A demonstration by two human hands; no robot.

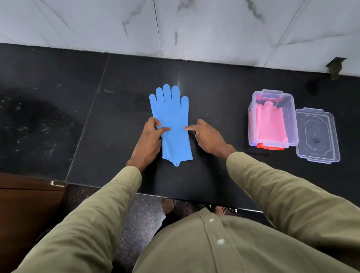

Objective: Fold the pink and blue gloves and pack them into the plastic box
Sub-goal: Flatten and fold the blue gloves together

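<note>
Worktop (214, 94), black, spans mid-frame. Blue glove (173, 123) flat at centre, fingers toward frame top. Plastic box (271, 118), right, holds pink glove (269, 126); lid (316, 135) beside it. Left hand (148, 142) grip pinches glove's left edge; right hand (207, 137) grip apart, forefinger touching glove's right edge.

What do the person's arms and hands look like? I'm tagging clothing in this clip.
Both arms wear long, loose olive-khaki sleeves with cuffs ending at the wrists; the left sleeve and right sleeve belong to a matching shirt with white buttons. The left hand and right hand are bare: no gloves, rings or watch visible.
</note>
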